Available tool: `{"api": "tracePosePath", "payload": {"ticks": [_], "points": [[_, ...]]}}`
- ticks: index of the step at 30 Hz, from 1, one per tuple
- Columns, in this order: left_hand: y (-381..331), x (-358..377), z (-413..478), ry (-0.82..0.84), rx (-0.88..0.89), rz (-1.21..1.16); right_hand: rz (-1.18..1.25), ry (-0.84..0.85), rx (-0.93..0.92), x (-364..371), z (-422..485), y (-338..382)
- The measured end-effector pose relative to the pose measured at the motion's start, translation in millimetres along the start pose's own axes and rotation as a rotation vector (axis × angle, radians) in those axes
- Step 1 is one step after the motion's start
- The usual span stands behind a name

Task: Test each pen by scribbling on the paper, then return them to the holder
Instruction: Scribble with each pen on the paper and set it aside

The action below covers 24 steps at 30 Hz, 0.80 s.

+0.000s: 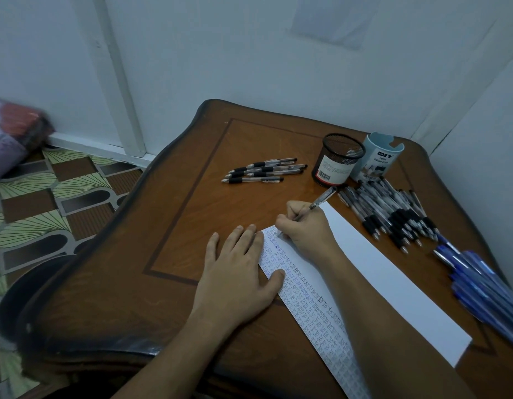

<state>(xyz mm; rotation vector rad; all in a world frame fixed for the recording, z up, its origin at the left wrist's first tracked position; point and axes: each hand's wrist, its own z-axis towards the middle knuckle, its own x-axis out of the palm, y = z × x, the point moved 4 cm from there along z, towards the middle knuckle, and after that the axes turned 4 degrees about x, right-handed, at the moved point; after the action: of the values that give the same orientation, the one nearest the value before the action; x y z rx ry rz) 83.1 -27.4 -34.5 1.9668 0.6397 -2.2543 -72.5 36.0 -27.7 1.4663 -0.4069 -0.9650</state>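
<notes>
Pressing the paper (393, 283) down with the left hand (238, 272), fingers (243, 239) straight, stops it sliding while the right hand (305, 227), fingers curled, pinches a pen (322, 198) and scribbles.

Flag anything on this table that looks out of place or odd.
Nothing is damaged or spilled. The mesh holder looks empty, while black pens lie heaped beside it and blue pens crowd the right edge of the table.
</notes>
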Motion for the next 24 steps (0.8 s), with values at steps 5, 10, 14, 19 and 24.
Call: {"api": "tracePosePath", "payload": {"ticks": [5,10,14,19,24], "points": [[-0.2,-0.3,-0.4,-0.007,0.002,-0.007,-0.024,-0.002,-0.006,1.4,-0.5,0.7],[0.2,0.4,-0.7,-0.011,0.002,-0.009,-0.023,0.015,0.0,1.3,0.3,0.1],[-0.4,0.4,0.3,-0.019,-0.003,-0.015,0.044,-0.028,0.017,-3.6,2.1,-3.4],[0.0,-0.7,-0.9,-0.02,0.0,-0.012,0.037,-0.014,0.026,0.9,1.3,-2.9],[-0.4,-0.4,-1.6,-0.019,0.003,-0.01,0.029,-0.023,0.026,-2.5,1.9,-4.2]]}}
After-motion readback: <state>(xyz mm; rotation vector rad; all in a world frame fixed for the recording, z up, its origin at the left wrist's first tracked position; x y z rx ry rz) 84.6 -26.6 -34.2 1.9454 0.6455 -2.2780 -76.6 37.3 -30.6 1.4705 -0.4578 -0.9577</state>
